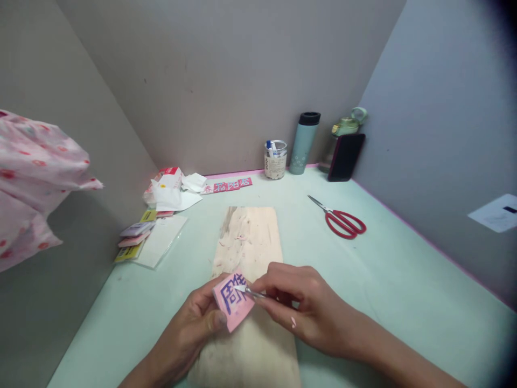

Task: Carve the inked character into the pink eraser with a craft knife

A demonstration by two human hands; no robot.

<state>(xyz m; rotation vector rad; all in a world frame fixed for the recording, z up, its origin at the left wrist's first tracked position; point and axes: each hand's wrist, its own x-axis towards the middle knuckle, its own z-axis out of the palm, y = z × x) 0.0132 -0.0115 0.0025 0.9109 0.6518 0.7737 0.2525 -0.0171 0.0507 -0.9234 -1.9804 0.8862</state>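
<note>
My left hand (194,323) grips a pink carving block (238,314) by its left side, thumb on the near edge. The block is tilted toward me, and a dark blue character is drawn on its face. Between the fingers of my right hand (307,307) is a craft knife (252,292), its pointed blade over the drawn strokes; whether the tip cuts in, I cannot tell. A small pink shaving clings to my right hand. Both hands are above a wooden board (258,242) with scattered pink shavings on it.
Red-handled scissors (343,222) lie to the right. A pen jar (276,161), a blue-green tumbler (305,144), a green-lidded bottle (345,126) and a dark phone (347,157) stand at the back. Pink character pieces (228,186), tissues (172,195) and stacked blocks (136,234) are at left. A pink spotted cloth (36,183) hangs far left.
</note>
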